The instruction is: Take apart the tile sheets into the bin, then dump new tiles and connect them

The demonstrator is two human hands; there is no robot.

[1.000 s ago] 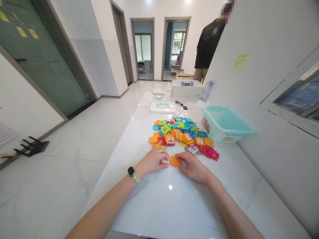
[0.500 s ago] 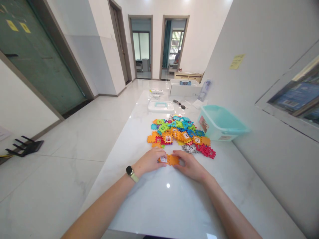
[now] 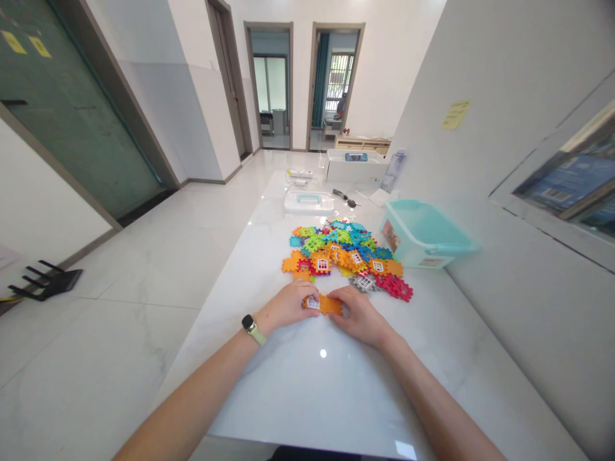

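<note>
My left hand and my right hand both grip an orange interlocking plastic building piece from either side, just in front of the pile. A white window insert shows on the end held by my left hand. The fingers hide part of the orange piece. A heap of multicoloured interlocking plastic building pieces lies just beyond my hands, with orange, red, green, blue and grey pieces. A smartwatch with a pale strap sits on my left wrist.
All this stands on a long white marble-look table beside a white wall. A teal plastic bin sits right of the heap. Farther back are a white tray, a dark tool, cables and a white box.
The person in a dark shirt at the back right has left the view. My hands have stayed on the orange piece, and the camera view has shifted slightly.
</note>
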